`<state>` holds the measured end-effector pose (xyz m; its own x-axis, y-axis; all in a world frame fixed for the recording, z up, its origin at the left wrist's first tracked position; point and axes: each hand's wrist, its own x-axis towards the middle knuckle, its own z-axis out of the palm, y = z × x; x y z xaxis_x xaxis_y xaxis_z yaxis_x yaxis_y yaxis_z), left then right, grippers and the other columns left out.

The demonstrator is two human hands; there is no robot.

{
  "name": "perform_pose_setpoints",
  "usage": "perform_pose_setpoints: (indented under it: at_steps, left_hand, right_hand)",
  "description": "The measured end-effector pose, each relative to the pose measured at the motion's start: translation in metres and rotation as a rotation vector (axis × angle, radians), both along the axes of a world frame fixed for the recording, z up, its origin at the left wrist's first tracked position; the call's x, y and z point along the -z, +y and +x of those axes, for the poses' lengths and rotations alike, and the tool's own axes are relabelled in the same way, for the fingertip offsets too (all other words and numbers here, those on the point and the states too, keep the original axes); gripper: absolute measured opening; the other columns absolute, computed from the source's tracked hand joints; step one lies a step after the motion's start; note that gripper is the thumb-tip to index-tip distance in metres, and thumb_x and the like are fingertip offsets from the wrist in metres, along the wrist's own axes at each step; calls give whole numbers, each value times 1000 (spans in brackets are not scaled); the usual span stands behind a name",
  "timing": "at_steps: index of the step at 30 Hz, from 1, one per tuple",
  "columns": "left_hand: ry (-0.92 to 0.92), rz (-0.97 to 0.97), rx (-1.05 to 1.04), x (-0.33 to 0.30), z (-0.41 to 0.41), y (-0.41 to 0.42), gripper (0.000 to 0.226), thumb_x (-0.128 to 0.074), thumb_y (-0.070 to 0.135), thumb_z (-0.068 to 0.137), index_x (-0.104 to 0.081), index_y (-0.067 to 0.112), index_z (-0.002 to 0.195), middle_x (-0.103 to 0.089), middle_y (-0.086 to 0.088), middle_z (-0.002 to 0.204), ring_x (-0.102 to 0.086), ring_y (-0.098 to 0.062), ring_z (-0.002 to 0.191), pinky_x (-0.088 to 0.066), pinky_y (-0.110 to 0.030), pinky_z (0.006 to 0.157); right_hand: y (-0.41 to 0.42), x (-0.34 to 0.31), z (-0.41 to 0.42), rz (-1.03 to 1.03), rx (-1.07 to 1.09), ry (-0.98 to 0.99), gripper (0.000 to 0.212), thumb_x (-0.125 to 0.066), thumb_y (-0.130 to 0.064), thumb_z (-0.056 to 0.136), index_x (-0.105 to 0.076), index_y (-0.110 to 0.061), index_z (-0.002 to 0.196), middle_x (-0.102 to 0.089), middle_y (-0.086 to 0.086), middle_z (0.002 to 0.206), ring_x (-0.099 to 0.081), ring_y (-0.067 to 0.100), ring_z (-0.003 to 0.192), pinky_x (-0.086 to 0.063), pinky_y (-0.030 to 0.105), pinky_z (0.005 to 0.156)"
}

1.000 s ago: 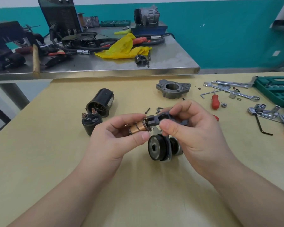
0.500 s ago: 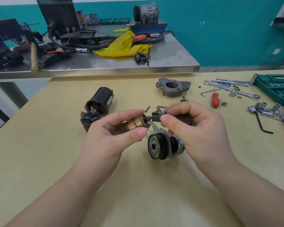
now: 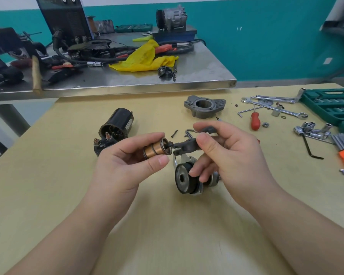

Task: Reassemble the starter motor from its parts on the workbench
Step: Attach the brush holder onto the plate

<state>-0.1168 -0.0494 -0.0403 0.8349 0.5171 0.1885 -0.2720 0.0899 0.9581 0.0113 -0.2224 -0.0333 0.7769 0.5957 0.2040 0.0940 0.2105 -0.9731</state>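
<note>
Above the wooden workbench (image 3: pixel 48 195), my left hand (image 3: pixel 125 165) pinches the copper-coloured plunger (image 3: pixel 156 150) between thumb and fingers, its pin end meeting the dark shift fork (image 3: pixel 185 145), which my right hand (image 3: pixel 226 155) grips between thumb and forefinger. Below both hands the drive clutch assembly (image 3: pixel 184 178) lies on the bench, my lower right fingers touching it; black motor housing (image 3: pixel 117 124) and solenoid cap (image 3: pixel 102 144) sit to the left, grey nose housing (image 3: pixel 205 106) beyond.

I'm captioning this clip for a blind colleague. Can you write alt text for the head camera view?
Over a wooden workbench, a left hand pinches a copper-coloured plunger while the right hand holds a dark fork lever against its tip. Below them lies a black drive gear assembly; a black motor housing, grey end bracket and wrenches lie beyond.
</note>
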Motion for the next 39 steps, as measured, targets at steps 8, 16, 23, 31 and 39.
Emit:
perform_pose_setpoints:
  at_steps: [8,16,23,31,39]
  left_hand:
    - [3,71,22,2,0,-2,49,-100,24,63,-86,24,110,-82,-5,102,-76,-14,97,-58,-20,85]
    - [11,325,-27,5,0,-8,35,-88,12,75,-86,21,108,-79,1,98,-74,-11,94,-56,-19,84]
    - [13,230,-50,3,1,-15,43,-86,27,68,-83,30,111,-84,-1,98,-79,-14,91,-60,-22,84]
    - [-55,82,-32,2,4,-20,40,-95,38,70,-86,34,109,-83,-6,106,-79,-22,100,-62,-30,90]
    - [-90,-111,17,0,7,-21,39,-91,23,78,-84,19,116,-81,-15,108,-78,-29,90,-62,-29,81]
  right_hand:
    - [3,2,1,10,46,81,10,-68,-15,104,-71,-15,114,-80,12,84,-79,33,67,-60,30,54]
    - [0,-1,-3,27,40,53,4,-70,-12,102,-71,-9,106,-78,15,78,-77,32,62,-60,30,52]
    - [0,-3,-3,107,-36,261,20,-73,-18,95,-69,-4,109,-77,24,85,-75,29,61,-57,26,51]
    - [1,-7,-8,189,-122,480,29,-67,-17,95,-60,1,118,-78,18,85,-76,22,63,-58,22,52]
    - [3,-1,-8,-279,94,-135,25,-57,-51,100,-73,-31,101,-73,-6,78,-63,7,62,-47,28,59]
